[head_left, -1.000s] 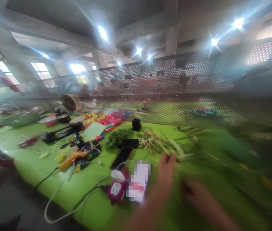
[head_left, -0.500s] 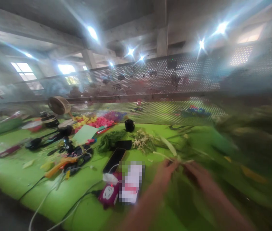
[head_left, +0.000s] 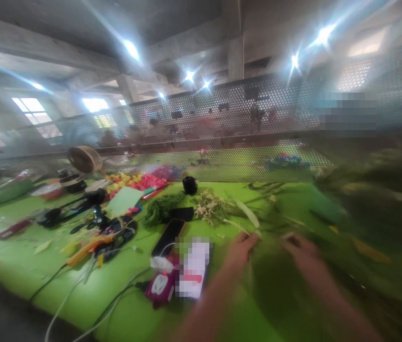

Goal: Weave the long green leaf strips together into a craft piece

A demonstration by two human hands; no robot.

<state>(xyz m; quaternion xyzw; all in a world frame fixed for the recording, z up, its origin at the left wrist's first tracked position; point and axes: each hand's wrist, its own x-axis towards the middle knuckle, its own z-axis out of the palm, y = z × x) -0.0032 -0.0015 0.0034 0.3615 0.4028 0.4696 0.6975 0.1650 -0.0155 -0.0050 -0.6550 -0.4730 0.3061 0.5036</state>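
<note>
My left hand (head_left: 244, 244) is closed in a pinch on a thin pale green stem (head_left: 235, 226); part of the stem sticks out past the fingers to the upper left. A broad pale strip like a leaf (head_left: 248, 214) lies just beyond these fingers. Apart from it, over the shaded part of the green table (head_left: 236, 313), my right hand (head_left: 299, 244) has its thumb and fingers pressed together; blur hides what they hold, if anything. A pile of small pale yellow-green pieces with stalks (head_left: 208, 209) lies ahead of my left hand.
Left of my left forearm lie a lit phone (head_left: 194, 268), a purple power socket (head_left: 160, 287) and a dark phone (head_left: 168, 237). An orange glue gun (head_left: 90, 249) trails a cord farther left. A black cup (head_left: 190, 185) stands before the perforated panel (head_left: 208, 161). A blurred person (head_left: 375, 175) is at right.
My hands have moved apart: they were close together over the stem, and my right hand is now farther right. The left still holds the stem.
</note>
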